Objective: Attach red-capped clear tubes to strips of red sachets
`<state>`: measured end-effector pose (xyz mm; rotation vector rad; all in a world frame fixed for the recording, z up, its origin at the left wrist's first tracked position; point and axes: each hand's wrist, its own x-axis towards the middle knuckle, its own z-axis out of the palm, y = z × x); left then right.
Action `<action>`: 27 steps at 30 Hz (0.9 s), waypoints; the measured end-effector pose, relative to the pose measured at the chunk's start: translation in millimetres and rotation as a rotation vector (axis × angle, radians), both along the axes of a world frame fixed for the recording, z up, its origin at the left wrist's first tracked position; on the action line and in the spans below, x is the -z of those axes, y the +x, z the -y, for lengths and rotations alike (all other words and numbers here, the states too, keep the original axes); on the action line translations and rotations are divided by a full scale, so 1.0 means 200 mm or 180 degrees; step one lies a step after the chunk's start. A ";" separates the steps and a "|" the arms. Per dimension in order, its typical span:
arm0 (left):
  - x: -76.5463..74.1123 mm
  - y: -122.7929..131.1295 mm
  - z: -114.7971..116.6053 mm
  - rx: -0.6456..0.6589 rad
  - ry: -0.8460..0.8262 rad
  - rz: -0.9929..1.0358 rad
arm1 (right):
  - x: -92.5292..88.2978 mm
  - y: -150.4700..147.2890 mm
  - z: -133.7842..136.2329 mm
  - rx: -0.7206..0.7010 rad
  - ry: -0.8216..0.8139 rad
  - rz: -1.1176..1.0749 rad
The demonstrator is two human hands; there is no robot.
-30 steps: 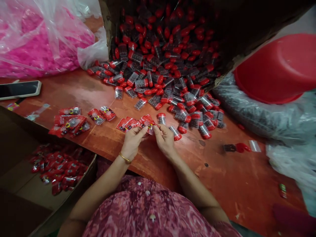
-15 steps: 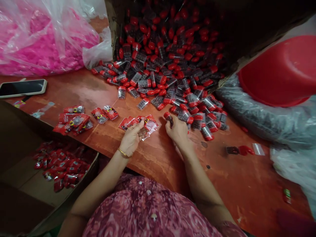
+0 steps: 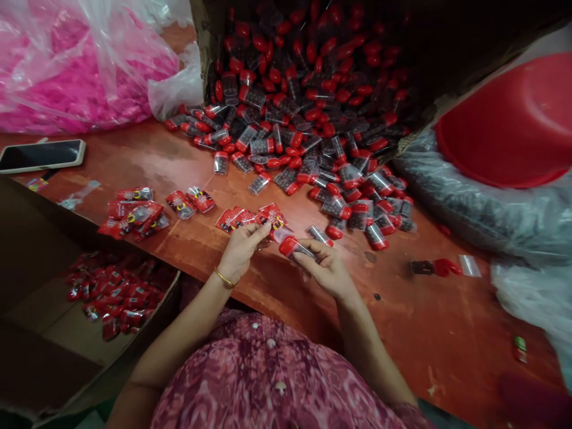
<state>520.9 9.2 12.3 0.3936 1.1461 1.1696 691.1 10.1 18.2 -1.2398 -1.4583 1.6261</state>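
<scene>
Left hand (image 3: 241,249): thumb and fingers pinching a red packet (image 3: 273,215) over the table (image 3: 424,333), beside a short row (image 3: 235,218) of others. Right hand (image 3: 328,269): grasping a bottle (image 3: 291,246), red cap toward the packet. Whether cap and packet touch is hard to tell; small and dim there. Both hands inside the table's near edge, which slants down rightward. Loose bottle (image 3: 319,235) just beyond the right fingers; farther out, a heap (image 3: 286,131) spilling from a dark box (image 3: 465,36). Packet pile (image 3: 136,215) near the left edge, carton (image 3: 62,335) below it. Room to move: wood between right forearm and grey bag (image 3: 469,214); narrower strip between pile and heap.
</scene>
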 end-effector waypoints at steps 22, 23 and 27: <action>0.00 0.02 0.02 0.0357 0.0200 -0.0060 | 0.01 0.01 0.03 0.0064 -0.0329 -0.0056; 0.00 0.03 0.02 0.0376 0.0253 -0.0074 | 0.01 0.01 0.03 0.0064 -0.0339 -0.0064; -0.01 0.06 0.03 0.0347 0.0426 -0.0262 | 0.01 0.01 0.04 0.0086 -0.0325 -0.0068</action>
